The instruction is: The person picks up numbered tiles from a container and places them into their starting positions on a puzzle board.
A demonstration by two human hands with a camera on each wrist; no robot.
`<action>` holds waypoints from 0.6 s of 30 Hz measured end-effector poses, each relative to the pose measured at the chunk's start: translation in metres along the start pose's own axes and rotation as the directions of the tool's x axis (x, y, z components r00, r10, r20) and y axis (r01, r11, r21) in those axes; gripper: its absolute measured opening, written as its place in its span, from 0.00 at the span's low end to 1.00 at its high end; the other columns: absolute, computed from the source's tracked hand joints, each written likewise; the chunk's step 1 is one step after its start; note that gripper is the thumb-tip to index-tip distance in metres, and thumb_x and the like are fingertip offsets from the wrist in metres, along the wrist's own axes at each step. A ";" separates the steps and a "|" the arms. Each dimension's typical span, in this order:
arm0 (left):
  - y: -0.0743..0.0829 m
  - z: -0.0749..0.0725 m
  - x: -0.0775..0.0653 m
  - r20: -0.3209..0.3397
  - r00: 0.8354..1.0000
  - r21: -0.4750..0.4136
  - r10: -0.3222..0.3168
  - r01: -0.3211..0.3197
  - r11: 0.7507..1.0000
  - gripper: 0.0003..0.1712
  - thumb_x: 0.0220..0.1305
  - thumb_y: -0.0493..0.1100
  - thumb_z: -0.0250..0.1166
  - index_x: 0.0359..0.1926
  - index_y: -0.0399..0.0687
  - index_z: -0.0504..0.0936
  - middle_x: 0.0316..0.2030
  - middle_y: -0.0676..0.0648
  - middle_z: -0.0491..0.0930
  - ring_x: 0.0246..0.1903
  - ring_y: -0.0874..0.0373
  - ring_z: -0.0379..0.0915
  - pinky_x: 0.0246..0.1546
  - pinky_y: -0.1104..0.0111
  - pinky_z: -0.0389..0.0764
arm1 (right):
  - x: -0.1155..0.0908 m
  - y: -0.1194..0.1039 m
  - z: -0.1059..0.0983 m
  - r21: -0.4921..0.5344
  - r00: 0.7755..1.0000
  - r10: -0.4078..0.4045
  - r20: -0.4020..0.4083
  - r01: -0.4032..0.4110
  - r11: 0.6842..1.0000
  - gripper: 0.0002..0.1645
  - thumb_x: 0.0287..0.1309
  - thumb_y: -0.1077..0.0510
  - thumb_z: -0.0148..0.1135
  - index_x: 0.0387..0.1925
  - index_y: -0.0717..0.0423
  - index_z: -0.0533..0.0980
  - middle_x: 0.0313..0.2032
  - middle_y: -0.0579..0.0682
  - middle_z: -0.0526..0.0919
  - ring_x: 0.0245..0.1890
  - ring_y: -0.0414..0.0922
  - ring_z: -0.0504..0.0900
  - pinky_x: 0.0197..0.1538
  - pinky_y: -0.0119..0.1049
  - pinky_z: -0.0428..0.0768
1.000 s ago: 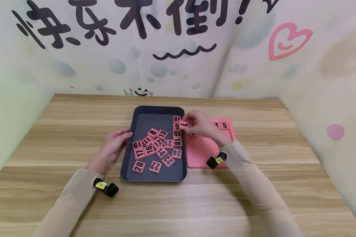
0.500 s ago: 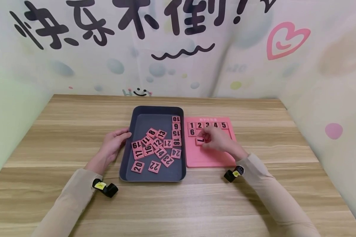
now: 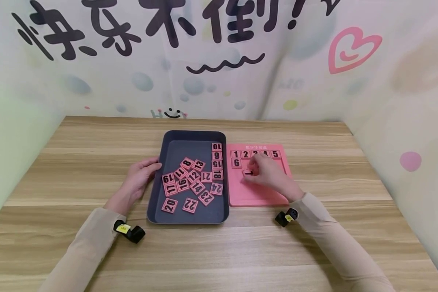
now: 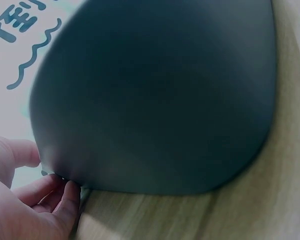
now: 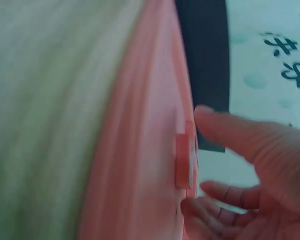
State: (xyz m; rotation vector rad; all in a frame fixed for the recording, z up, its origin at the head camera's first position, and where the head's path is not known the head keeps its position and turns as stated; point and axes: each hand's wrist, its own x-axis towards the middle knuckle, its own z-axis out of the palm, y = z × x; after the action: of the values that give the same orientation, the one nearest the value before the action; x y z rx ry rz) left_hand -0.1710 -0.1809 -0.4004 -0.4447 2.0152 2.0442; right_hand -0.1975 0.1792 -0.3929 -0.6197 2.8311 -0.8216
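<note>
Wood-grain table [image 3: 219, 255] | right hand [image 3: 265, 171], nearer, pinched square tile [image 3: 246, 173] at its 9 o'clock, over pink board [image 3: 245, 194]; tile 6 [image 3: 236, 163] lay at that tile's 10 o'clock | left hand [image 3: 139, 177], farther, gripped dark tray [image 3: 186, 149] at 9 o'clock rim

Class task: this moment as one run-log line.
left hand: holds dark gray tray | right hand: pinches number tile over pink puzzle board

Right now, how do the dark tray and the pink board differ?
The dark tray is longer from front to back; the pink board is shorter. The tray is bluish grey, the board pink. Many tiles in the tray lie at mixed angles, while tiles 1, 2, 5 and 6 sit neatly aligned on the board. Both carry pink tiles with black numbers.
</note>
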 end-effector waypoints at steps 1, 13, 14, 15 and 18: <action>0.000 0.000 0.000 0.000 1.000 -0.002 0.000 0.000 1.000 0.29 0.65 0.36 0.55 0.66 0.32 0.62 0.66 0.36 0.60 0.42 0.69 0.70 0.47 0.79 0.71 | 0.000 -0.001 0.001 -0.009 1.000 0.015 -0.008 -0.015 1.000 0.24 0.42 0.53 0.75 0.35 0.62 0.73 0.29 0.52 0.74 0.30 0.45 0.72 0.35 0.37 0.74; 0.001 0.000 -0.001 -0.008 1.000 -0.015 0.005 -0.005 1.000 0.29 0.65 0.36 0.56 0.65 0.32 0.62 0.66 0.35 0.60 0.42 0.69 0.71 0.48 0.78 0.71 | 0.011 -0.002 -0.003 0.011 0.999 0.014 -0.030 -0.014 1.000 0.11 0.45 0.72 0.66 0.33 0.69 0.76 0.31 0.58 0.79 0.31 0.49 0.78 0.37 0.38 0.79; 0.001 0.000 -0.001 -0.007 1.000 -0.017 0.008 -0.008 1.000 0.29 0.65 0.36 0.56 0.65 0.32 0.62 0.66 0.35 0.60 0.42 0.69 0.71 0.49 0.78 0.71 | 0.012 -0.001 -0.003 0.010 0.999 0.002 -0.037 -0.002 1.000 0.10 0.45 0.73 0.65 0.33 0.69 0.76 0.30 0.58 0.79 0.31 0.49 0.78 0.36 0.38 0.79; 0.001 0.000 -0.001 -0.005 1.000 -0.017 0.008 -0.008 1.000 0.29 0.65 0.36 0.56 0.65 0.32 0.62 0.66 0.35 0.60 0.42 0.69 0.71 0.49 0.78 0.71 | 0.013 -0.001 -0.003 0.005 0.999 -0.010 -0.046 0.010 1.000 0.09 0.45 0.74 0.64 0.32 0.69 0.76 0.30 0.57 0.79 0.31 0.49 0.78 0.36 0.38 0.79; 0.001 0.000 -0.001 -0.006 1.000 -0.013 0.006 -0.006 1.000 0.29 0.65 0.36 0.56 0.65 0.32 0.62 0.66 0.36 0.60 0.44 0.67 0.70 0.51 0.76 0.70 | 0.016 0.000 -0.002 -0.022 0.997 -0.038 -0.074 0.036 0.999 0.07 0.44 0.75 0.61 0.28 0.67 0.76 0.27 0.57 0.79 0.29 0.49 0.77 0.34 0.39 0.78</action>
State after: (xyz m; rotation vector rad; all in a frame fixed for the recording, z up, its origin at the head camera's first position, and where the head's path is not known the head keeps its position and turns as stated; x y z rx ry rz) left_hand -0.1705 -0.1807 -0.3995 -0.4485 2.0109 2.0629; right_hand -0.2127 0.1737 -0.3912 -0.6596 2.9067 -0.8388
